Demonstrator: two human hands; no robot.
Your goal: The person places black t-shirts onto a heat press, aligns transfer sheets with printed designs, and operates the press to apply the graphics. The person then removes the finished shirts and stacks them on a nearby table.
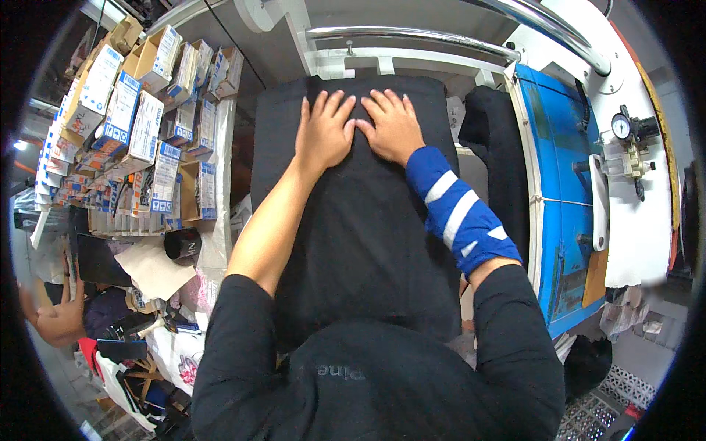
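The left hand (324, 134) and right hand (391, 127) lie flat on the black cloth (368, 250), fingers a bit wide, thumbs close together. Many boxes (144, 131) are piled on the left.

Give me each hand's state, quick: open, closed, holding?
Left hand: open, palm down on the black cloth, holding nothing.
Right hand: open, palm down on the same cloth, holding nothing.

We're seeing a black cloth-covered surface (368, 242) filling mid-frame, and up toward its top edge the left hand (326, 126) and right hand (391, 126) are lying palm-down, side by side.
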